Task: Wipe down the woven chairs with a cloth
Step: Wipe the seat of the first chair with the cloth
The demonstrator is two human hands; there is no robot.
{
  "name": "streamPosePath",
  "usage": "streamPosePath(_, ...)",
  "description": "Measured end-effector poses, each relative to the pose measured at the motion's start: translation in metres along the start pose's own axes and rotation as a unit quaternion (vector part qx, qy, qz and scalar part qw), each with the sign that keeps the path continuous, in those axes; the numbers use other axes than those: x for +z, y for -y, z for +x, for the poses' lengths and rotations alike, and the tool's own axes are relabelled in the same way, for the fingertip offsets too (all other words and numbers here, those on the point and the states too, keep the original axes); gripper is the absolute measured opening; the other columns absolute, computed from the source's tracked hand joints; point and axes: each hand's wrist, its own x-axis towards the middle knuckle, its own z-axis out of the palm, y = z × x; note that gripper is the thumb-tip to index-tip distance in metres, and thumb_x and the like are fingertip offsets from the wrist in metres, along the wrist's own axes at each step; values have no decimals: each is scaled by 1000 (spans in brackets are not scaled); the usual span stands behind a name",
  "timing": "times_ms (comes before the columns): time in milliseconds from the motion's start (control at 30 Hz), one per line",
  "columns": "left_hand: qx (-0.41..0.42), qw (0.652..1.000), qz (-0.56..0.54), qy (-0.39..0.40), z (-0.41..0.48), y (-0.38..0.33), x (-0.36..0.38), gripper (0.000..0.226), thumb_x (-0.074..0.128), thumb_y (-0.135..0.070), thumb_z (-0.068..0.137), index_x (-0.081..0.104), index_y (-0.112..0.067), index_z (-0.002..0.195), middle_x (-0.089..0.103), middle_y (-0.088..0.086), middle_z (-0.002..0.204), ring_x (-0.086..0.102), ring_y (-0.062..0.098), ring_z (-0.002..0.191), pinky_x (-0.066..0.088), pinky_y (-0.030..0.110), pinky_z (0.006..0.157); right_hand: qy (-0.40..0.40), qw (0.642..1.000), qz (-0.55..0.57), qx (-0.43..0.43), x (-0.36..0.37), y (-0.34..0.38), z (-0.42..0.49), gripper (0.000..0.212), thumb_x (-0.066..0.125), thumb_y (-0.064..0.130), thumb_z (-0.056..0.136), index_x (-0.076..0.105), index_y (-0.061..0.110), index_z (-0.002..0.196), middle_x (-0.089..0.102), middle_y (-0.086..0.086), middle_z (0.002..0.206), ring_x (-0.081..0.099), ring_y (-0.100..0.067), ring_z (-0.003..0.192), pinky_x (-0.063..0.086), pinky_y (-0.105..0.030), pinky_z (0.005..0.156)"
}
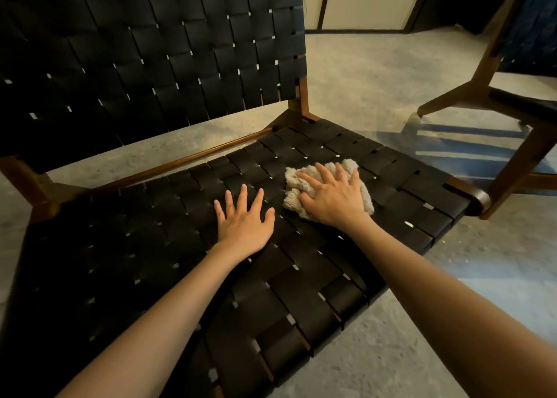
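Dim, warm indoor light, in which the black webbing of the woven chair [150,66] loses detail to shadow at far left. A cooler bluish patch crossed by striped shadows falls on the floor [452,147] beneath the second chair [520,168] at right. Wide-angle distortion bows straight frame lines toward the edges

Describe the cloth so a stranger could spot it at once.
Find the black woven chair filling the view; follow its seat rightward. There the right hand presses flat on a crumpled beige terry cloth. It is the only pale, fluffy thing on the dark weave.
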Motion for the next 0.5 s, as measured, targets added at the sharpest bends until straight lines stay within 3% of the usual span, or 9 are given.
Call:
streamPosePath(267,1,998,15,-58,48,15,6,62,17,-56,96,0,-31,151,-12,6,158,-20,35,142,-15,49,112,-47,997,25,-51,26,41,115,54,22,57,94,14,49,147,12,1,160,3,-32,146,-8,-58,112)
streamPosePath(500,25,995,12,-93,85,28,4,61,19,-58,95,3,-38,150,-12,9,158,-19,38,141,-14,48,113,-88,994,21,-62,27,38,178,52,26,57,93,32,44,144,27,1,155,18,-29,143,5,-55,113)
